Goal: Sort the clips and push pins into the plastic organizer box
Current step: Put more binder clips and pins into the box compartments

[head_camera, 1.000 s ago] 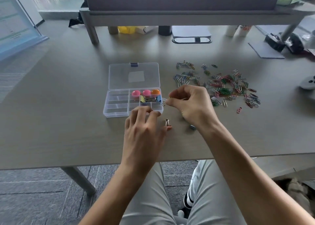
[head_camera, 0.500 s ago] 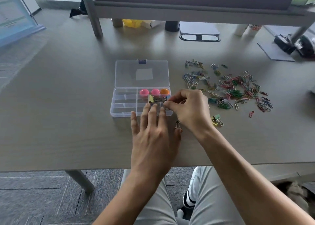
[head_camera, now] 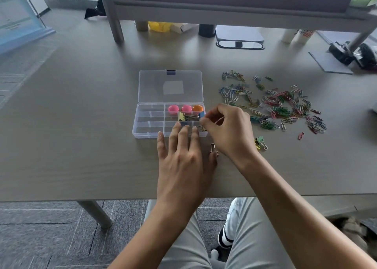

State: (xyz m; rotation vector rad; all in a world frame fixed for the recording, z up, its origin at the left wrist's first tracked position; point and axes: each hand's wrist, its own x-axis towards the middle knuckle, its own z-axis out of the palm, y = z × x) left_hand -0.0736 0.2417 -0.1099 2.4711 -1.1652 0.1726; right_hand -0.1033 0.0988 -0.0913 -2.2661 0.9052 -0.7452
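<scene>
The box lies open at the middle of the grey tabletop, its clear lid folded back flat behind it. Two pink pins and an orange pin are seen in a far right compartment, with a gold clip just in front of them. The left hand is laid flat, fingers straight and reaching over the box's near right edge. The right hand is curled at the box's right end, its fingers pinching a small clip over the near right corner. Another clip stands on the tabletop between the hands, and a yellow-green pair lies right of the right wrist. Coloured paper clips are scattered to the right. A raised shelf crosses the far side, with a bottle and yellow bag beneath. Grey carpet is seen below the tabletop's edge.
</scene>
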